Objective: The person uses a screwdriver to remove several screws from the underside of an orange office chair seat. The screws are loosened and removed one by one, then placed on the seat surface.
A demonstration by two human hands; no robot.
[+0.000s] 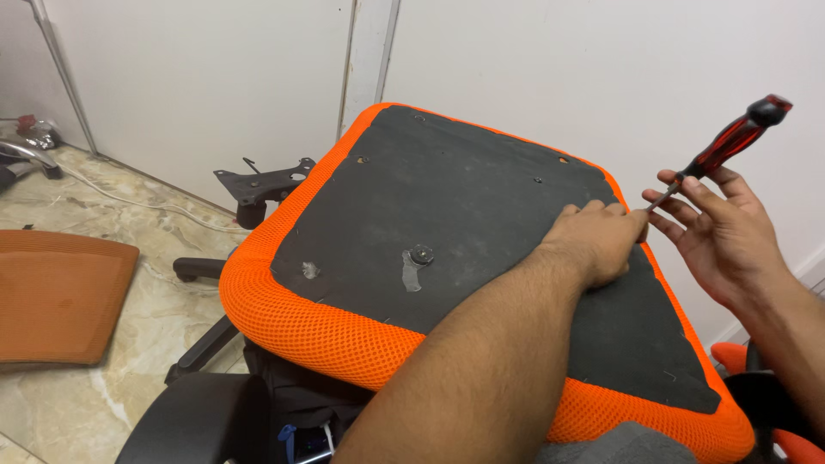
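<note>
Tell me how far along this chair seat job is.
Done: the orange seat cushion lies upside down, off its metal mounting plate. In hand: left hand presses the black underside, right hand holds a screwdriver. Left: one bolt sits in the underside.

Two bare forearms in view, no sleeves, no watch, no rings or gloves seen. Left hand and right hand both uncovered, short nails. Light hair on forearms. Grey fabric at bottom edge, probably clothing on lap.
</note>
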